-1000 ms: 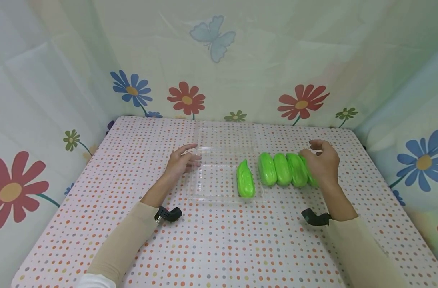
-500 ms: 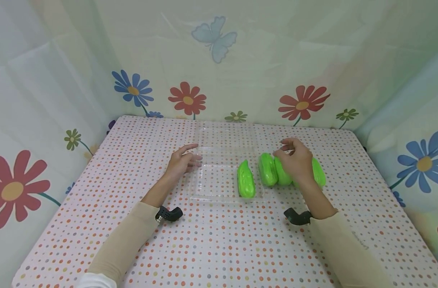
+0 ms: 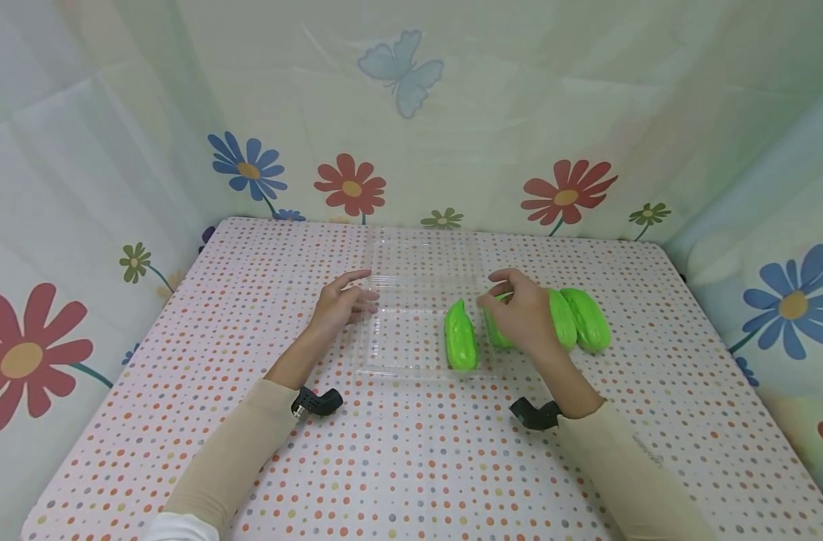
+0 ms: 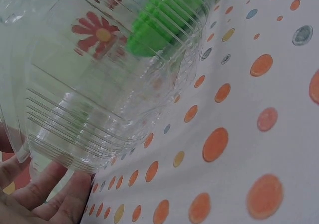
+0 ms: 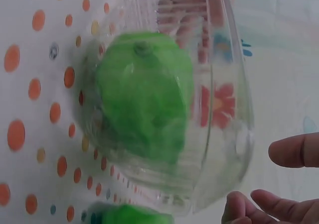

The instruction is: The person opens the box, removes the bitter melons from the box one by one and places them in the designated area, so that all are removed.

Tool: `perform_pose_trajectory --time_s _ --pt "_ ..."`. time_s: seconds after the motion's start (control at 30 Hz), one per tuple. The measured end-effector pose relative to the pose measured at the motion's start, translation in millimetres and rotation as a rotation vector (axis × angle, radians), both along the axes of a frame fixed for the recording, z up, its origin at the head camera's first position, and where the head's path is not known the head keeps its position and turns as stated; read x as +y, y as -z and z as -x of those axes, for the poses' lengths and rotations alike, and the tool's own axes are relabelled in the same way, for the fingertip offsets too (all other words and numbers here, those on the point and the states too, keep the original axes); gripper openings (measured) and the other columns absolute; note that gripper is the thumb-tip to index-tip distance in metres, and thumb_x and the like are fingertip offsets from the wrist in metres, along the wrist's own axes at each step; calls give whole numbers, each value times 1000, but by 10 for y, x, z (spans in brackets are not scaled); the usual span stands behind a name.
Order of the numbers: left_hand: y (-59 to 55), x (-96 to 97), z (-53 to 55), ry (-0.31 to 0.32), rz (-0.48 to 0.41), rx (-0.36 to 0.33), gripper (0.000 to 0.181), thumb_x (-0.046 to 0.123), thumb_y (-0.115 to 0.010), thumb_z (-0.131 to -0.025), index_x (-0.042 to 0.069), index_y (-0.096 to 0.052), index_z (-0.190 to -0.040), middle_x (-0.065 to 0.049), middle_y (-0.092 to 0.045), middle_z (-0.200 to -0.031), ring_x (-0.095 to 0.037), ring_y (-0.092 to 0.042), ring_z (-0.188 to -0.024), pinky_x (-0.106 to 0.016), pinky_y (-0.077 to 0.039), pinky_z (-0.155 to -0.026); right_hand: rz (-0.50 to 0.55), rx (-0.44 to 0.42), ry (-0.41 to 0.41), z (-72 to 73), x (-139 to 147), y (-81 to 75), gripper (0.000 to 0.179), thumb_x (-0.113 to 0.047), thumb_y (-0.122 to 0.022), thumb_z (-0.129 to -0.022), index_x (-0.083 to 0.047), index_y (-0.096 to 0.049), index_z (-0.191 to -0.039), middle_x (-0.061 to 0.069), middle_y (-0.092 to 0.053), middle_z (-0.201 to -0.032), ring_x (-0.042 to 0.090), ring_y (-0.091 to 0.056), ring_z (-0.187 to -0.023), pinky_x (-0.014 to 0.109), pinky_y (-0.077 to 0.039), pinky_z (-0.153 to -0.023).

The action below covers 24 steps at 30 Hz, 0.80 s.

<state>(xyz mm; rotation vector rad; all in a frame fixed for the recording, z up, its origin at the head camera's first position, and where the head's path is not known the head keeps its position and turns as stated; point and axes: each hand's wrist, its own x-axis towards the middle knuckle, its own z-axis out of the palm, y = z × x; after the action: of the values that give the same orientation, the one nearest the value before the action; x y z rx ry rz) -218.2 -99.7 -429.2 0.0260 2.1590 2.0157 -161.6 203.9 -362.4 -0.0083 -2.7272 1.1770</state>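
Note:
An open clear plastic clamshell box (image 3: 411, 372) lies mid-table, its lid (image 3: 425, 259) folded back. One glossy green toy bitter melon (image 3: 461, 338) sits inside along the right side. My left hand (image 3: 338, 304) rests with loose fingers at the box's left side; in the left wrist view its fingers (image 4: 45, 189) are at the plastic corner. My right hand (image 3: 522, 312) hovers just right of the box, over the row of green melons (image 3: 587, 319), partly hiding them. In the right wrist view, its relaxed thumb and fingers stand apart, holding nothing, beside the box wall.
A dotted cloth (image 3: 411, 466) covers the table. Floral curtains (image 3: 452, 135) stand close behind and along both sides. The row of several melons lies directly beside the box's right wall.
My right hand has moved left over the row of melons to the box's right edge, uncovering the rightmost ones. My left hand, the box and the melon inside have stayed in place.

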Motion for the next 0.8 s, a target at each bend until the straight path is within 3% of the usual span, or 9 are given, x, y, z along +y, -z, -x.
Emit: perform_pose_trajectory --time_s 0.13,0.3,0.4,0.53,0.7,0.8 --pt "-11 8 1 -3 0 -12 49 15 -49 -99 19 -54 -148 -17 -71 -121 -25 -74 -95 -28 -60 -77 -39 -61 -42 -20 -78 30 42 -23 -68 -93 -3 -61 -129 17 -70 -107 30 -67 -89 38 -54 -71" --pt "-2 10 -1 -7 9 -27 49 14 -46 -100 20 -54 -148 -17 -70 -124 -24 -74 -95 -29 -60 -80 -176 -113 -89 -59 -205 49 49 -27 -66 -93 -2 -57 -134 19 -70 -112 29 -68 -82 38 -54 -64" --pt "0 4 0 -11 10 -18 48 15 -47 -101 19 -54 -148 -17 -71 -123 -24 -74 -95 -29 -60 -80 -286 -103 -113 -71 -294 55 53 -28 -65 -92 -1 -55 -136 16 -70 -90 24 -60 -63 32 -48 -50" --pt "6 -5 -3 -9 16 -8 47 16 -48 -102 19 -53 -148 -16 -71 -123 -23 -74 -96 -28 -60 -80 -425 -102 -149 -85 -387 78 60 -29 -67 -91 1 -52 -140 10 -61 -72 21 -51 -53 31 -42 -41" --pt "18 -9 -10 -4 21 -8 47 17 -49 -101 19 -53 -148 -15 -71 -122 -22 -74 -95 -28 -59 -80 -552 -101 -165 -110 -464 117 66 -37 -70 -91 1 -50 -142 13 -67 -84 25 -58 -59 35 -46 -42" --pt "18 -9 -9 -8 26 -3 47 18 -50 -101 19 -53 -148 -14 -72 -121 -21 -74 -95 -27 -59 -79 -583 -107 -164 -113 -491 139 69 -41 -70 -91 0 -50 -143 14 -67 -83 26 -58 -60 37 -45 -42"
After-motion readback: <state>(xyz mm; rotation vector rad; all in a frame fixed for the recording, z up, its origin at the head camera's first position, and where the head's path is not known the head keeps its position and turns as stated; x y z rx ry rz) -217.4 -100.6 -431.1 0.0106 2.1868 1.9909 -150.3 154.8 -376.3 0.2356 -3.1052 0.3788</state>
